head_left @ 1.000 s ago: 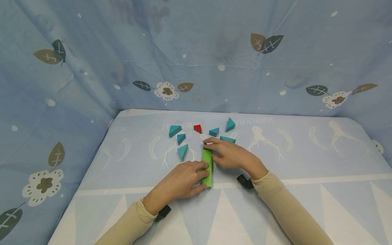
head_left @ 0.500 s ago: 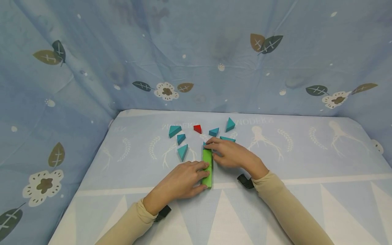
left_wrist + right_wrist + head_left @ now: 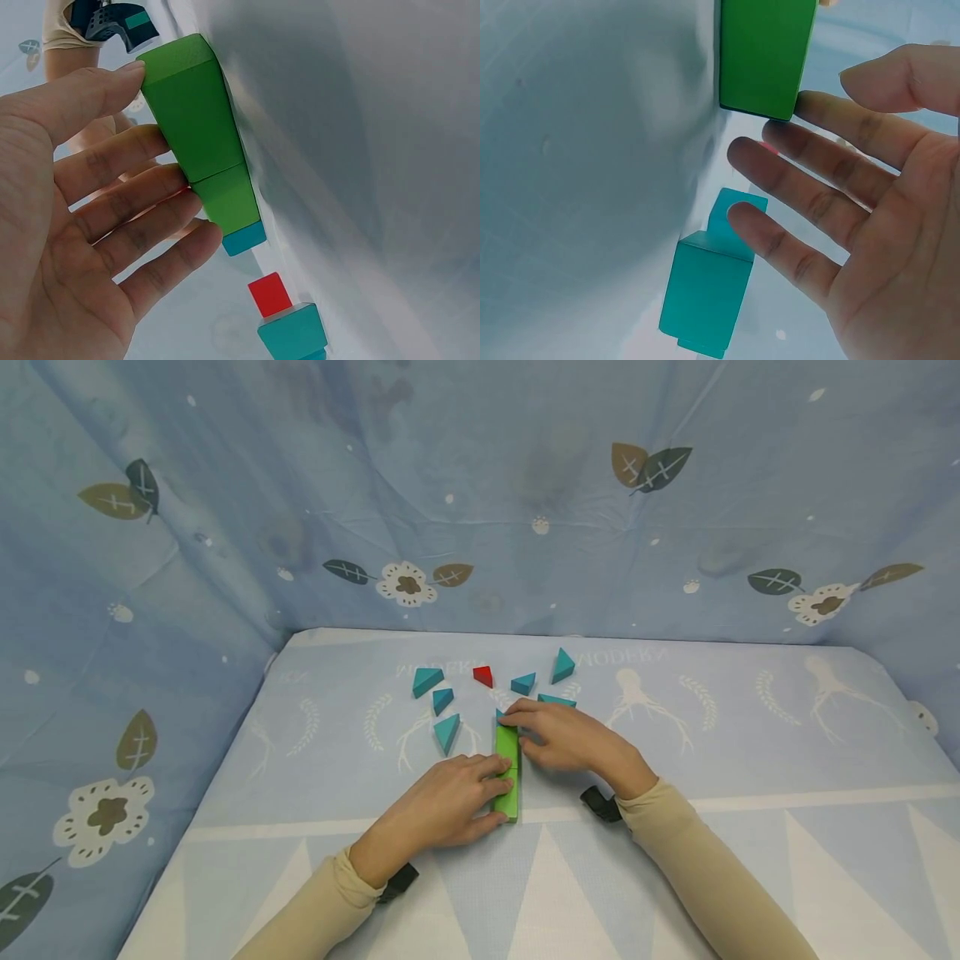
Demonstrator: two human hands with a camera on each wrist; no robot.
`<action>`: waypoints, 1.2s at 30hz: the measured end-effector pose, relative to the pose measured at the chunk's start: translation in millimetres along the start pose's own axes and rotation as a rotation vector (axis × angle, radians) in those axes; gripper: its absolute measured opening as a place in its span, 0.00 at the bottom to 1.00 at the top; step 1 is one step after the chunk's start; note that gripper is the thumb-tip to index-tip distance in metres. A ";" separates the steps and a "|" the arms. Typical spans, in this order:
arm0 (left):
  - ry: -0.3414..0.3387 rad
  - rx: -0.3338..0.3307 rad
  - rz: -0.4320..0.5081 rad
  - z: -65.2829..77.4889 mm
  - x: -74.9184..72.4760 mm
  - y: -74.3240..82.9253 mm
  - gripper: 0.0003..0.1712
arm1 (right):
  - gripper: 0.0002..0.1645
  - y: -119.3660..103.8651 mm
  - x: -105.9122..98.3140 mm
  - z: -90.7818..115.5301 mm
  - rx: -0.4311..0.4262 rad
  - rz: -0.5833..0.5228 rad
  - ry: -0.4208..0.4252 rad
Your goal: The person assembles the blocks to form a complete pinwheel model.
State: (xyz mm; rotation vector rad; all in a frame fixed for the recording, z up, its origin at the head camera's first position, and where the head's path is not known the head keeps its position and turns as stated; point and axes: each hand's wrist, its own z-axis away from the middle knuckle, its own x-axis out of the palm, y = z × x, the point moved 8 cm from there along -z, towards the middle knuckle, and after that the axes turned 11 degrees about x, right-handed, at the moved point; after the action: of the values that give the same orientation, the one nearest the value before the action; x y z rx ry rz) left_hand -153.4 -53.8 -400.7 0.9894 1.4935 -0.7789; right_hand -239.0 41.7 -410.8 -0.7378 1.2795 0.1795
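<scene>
Two green blocks, the far one and the near one, lie end to end in a line running away from me. My left hand lies along their left side, fingertips on top and thumb at the near block's end. In the left wrist view its fingers are spread and nearly straight. At the far end of the line sits a small blue triangular block, mostly covered by my right hand. That hand's fingertips rest over it, fingers extended and thumb apart from them beside the far green block.
Beyond the hands lie a red block and several teal or blue triangular blocks, such as one at left, one at back left and one at back right. A patterned cloth covers the table; a blue curtain hangs behind.
Over the last second my right fingertips have shifted slightly right, uncovering a bit of the small blue block. My left hand and the green blocks have stayed put.
</scene>
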 end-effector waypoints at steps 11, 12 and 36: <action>-0.010 -0.001 0.002 -1.2 1.6 1.7 0.21 | 0.27 22.3 -56.8 24.5 0.065 -0.030 0.177; -0.009 -0.002 0.005 -1.0 1.7 1.9 0.21 | 0.27 25.5 -62.6 28.9 0.076 -0.031 0.192; 0.022 0.005 -0.004 0.4 -1.4 0.1 0.20 | 0.25 33.6 -33.1 36.5 0.193 0.088 0.121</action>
State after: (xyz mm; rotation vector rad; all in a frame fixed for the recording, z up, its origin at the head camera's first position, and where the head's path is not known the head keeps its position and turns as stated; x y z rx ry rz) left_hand -153.1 -54.3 -399.4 1.0015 1.5136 -0.7770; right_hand -237.1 97.7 -390.6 -0.5339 1.4242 0.0817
